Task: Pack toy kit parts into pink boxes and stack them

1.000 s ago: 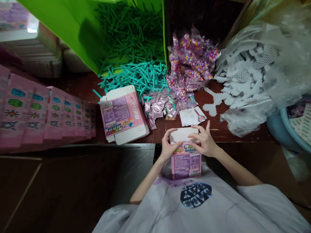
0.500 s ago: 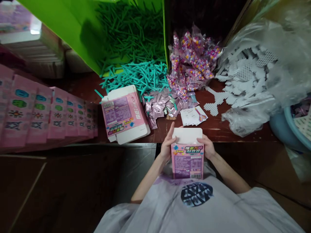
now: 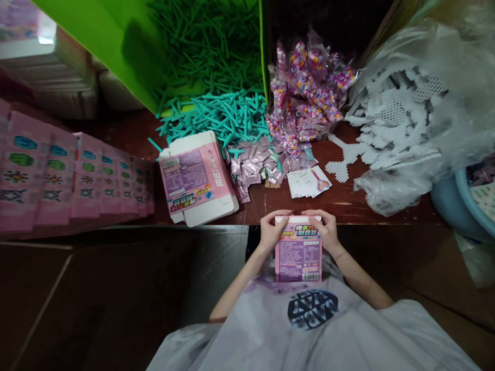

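Note:
A pink and purple printed cardboard box [image 3: 298, 257] stands against my shirt at the table's front edge, its printed panel facing up toward me. My left hand [image 3: 272, 229] grips its upper left corner, and my right hand [image 3: 325, 228] grips the upper right. Both sets of fingers curl over the box's top, where the white flap [image 3: 297, 219] shows as a narrow strip between them. Beyond the hands lie several white leaflets [image 3: 308, 182] and a heap of small purple sachets [image 3: 253, 164]. Flat unfolded boxes [image 3: 197, 178] are stacked to the left.
Teal sticks [image 3: 220, 116] spill from a green bin [image 3: 116, 31]. Bags of coloured beads [image 3: 305, 103] lie at the back. White pegboards [image 3: 394, 118] sit in clear plastic at right, near a blue basin [image 3: 448, 201]. Pink boxes [image 3: 60, 180] stand in a row at left.
The box's white top flap, upright before, is now folded down to a narrow strip. Both hands have moved onto the top edge, with their fingers curled over it.

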The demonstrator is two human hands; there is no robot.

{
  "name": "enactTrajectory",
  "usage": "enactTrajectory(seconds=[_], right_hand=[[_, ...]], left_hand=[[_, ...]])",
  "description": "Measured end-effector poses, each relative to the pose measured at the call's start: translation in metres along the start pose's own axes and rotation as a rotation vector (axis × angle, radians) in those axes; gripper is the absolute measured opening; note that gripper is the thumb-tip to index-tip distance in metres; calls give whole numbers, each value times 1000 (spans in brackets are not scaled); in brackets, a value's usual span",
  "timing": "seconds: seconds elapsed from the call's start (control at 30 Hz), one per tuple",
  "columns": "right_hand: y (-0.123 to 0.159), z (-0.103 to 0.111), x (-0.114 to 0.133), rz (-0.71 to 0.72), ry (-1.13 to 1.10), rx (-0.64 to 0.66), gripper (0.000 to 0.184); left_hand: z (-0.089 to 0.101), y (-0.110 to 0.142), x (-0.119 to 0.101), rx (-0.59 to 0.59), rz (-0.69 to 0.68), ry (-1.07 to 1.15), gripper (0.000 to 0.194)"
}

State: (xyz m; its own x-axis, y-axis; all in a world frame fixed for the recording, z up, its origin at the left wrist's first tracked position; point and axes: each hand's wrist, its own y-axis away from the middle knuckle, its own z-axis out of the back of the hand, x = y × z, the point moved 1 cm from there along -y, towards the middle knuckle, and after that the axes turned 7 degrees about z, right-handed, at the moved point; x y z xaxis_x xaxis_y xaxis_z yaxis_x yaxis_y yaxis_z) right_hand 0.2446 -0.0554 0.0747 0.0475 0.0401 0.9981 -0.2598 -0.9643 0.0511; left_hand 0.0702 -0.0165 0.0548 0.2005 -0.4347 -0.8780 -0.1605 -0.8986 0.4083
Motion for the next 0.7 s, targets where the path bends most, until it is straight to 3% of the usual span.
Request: enactTrajectory(seconds=[0.17, 0.3, 0.4, 0.57, 0.7], right_hand=[[-7, 9, -12, -205, -169, 65, 12], [-8, 8, -11, -191, -107, 45, 12], [-10, 10, -10, -209, -113, 96, 13], [-14, 17, -3, -214, -32, 294, 20], [-10, 17, 9, -158, 59, 242, 21]], left_hand=[[1, -2, -3, 62, 158, -22, 30], [4, 0, -5, 60, 141, -72, 31], [9, 2, -4, 104, 80, -108, 29], [18, 9, -7, 224, -80, -160, 27], [19, 18, -13, 224, -119, -180, 25]])
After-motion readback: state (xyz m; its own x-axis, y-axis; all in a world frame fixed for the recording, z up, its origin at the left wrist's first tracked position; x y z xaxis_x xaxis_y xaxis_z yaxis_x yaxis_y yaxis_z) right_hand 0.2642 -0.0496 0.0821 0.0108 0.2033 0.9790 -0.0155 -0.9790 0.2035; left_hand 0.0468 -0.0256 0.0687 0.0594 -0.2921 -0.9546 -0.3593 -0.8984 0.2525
